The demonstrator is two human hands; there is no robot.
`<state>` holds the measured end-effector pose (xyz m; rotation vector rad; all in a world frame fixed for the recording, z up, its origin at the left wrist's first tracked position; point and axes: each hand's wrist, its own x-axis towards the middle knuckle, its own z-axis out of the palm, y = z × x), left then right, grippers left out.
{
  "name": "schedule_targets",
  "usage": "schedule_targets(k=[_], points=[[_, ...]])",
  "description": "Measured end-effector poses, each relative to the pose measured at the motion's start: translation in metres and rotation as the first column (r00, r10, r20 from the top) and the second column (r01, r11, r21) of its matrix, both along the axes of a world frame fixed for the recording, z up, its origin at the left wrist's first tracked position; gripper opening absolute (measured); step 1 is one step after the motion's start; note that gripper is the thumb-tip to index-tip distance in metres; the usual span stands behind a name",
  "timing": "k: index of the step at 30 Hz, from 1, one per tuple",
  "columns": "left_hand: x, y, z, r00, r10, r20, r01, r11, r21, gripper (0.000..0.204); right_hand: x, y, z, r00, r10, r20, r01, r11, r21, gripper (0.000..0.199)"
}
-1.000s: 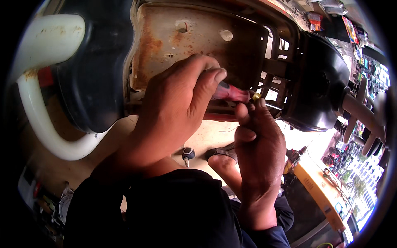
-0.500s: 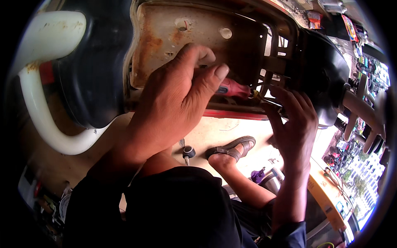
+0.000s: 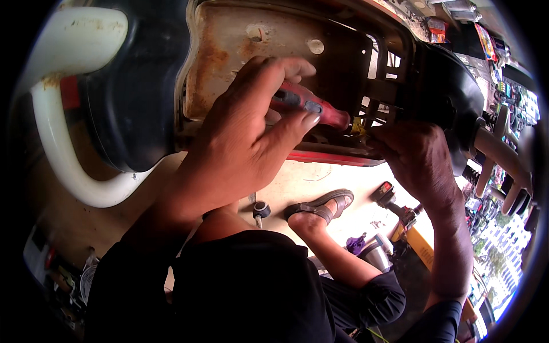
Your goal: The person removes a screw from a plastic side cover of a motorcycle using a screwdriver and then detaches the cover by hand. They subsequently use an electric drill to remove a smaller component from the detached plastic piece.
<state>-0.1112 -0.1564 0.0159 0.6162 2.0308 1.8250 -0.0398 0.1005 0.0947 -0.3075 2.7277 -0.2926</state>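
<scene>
My left hand (image 3: 243, 123) is wrapped round the red and grey handle of a screwdriver (image 3: 329, 112), which points right and slightly down. A small yellow piece (image 3: 358, 127) shows just beyond the handle's end. Close to it, my right hand (image 3: 417, 157) has its fingertips drawn together; whatever they pinch is hidden. Both hands are over the open underseat part of a scooter-like vehicle, where a rust-stained metal tray (image 3: 214, 40) sits behind a red lower edge (image 3: 343, 158).
A white tubular rail (image 3: 48, 131) curves beside a black seat-like panel (image 3: 134, 74) at left. A black cover (image 3: 449, 86) stands at right. On the floor are a cordless power tool (image 3: 392, 200), a black round-headed tool (image 3: 261, 210) and my sandalled foot (image 3: 329, 206).
My right hand has moved up and right, its fingers closing together near the screwdriver's end. The cordless tool has come into view below it. The screwdriver handle is now tilted more and less covered.
</scene>
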Motion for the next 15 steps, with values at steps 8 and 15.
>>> schedule_targets(k=[8,15], points=[[-0.014,-0.007,0.022,0.946,-0.103,0.306,0.201,0.93,-0.308,0.042,-0.001,0.002,-0.007,0.994,0.026,-0.105,-0.033,0.997,-0.064,0.014],[-0.005,-0.017,0.013,0.988,-0.091,0.124,0.097,0.995,-0.039,0.043,0.005,-0.002,-0.003,0.991,0.12,-0.063,-0.119,0.993,0.012,0.014]])
